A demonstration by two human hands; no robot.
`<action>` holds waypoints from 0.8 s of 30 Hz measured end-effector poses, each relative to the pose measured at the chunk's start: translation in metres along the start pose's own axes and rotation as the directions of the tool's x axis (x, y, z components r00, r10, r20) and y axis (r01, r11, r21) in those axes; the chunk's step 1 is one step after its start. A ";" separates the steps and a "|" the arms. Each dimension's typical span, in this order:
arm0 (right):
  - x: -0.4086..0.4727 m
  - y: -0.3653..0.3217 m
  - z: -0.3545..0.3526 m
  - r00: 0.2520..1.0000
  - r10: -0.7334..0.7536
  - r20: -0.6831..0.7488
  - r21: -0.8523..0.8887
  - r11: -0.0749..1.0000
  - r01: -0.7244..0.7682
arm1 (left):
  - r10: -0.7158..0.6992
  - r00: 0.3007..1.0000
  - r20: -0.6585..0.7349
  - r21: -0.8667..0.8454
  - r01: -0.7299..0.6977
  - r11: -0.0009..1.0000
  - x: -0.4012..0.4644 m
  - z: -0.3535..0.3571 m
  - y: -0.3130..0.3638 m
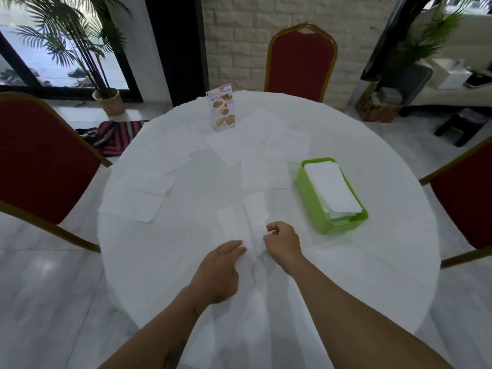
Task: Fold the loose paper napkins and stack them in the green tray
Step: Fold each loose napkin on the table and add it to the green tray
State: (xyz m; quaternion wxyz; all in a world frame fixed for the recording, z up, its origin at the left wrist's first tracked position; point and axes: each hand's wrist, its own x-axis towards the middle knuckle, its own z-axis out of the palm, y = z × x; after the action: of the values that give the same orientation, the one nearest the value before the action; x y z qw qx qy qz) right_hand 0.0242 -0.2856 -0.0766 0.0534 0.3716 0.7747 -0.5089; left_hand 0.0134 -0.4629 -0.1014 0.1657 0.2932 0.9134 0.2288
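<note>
- Head view: thin white paper napkin (254,217) lies near the round white-clothed table's (372,275) near edge; it looks light, limp and easily torn, best pinched at a corner or edge.
- Left hand (221,270) rests flat, fingers together, on its near end.
- Right hand (282,242) hovers curled, thumb and forefinger nearly pinched; whether they hold paper, I cannot tell.
- Green plastic tray (310,198) sits toward the right edge, folded napkins (332,187) stacked inside.

A menu stand (221,107) stands upright on the white round table (372,275), red chairs (301,62) around it
</note>
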 end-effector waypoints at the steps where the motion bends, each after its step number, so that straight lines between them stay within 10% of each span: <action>1: 0.000 -0.002 0.001 0.999 -0.040 0.009 -0.017 0.999 0.040 | -0.046 0.997 -0.065 -0.028 0.044 0.999 -0.002 0.000 -0.002; 7: -0.003 -0.012 0.003 0.927 -0.024 0.375 -0.140 0.987 0.082 | -0.241 0.949 -0.204 -0.116 0.221 0.968 -0.008 -0.010 -0.024; 14: -0.011 -0.011 0.013 0.987 -0.012 0.161 -0.350 0.934 0.069 | -0.174 0.979 -0.109 -0.068 0.167 0.984 -0.002 -0.012 -0.022; 24: -0.002 -0.021 0.028 0.975 0.138 0.176 -0.027 0.990 -0.135 | -0.078 0.997 -0.008 0.066 0.078 0.995 0.001 -0.007 -0.026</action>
State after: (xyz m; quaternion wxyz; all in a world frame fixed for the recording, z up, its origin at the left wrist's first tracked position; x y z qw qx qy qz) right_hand 0.0040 -0.3140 -0.0733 0.1597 0.3768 0.7431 -0.5295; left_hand -0.0022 -0.4832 -0.1091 0.1621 0.2622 0.9316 0.1926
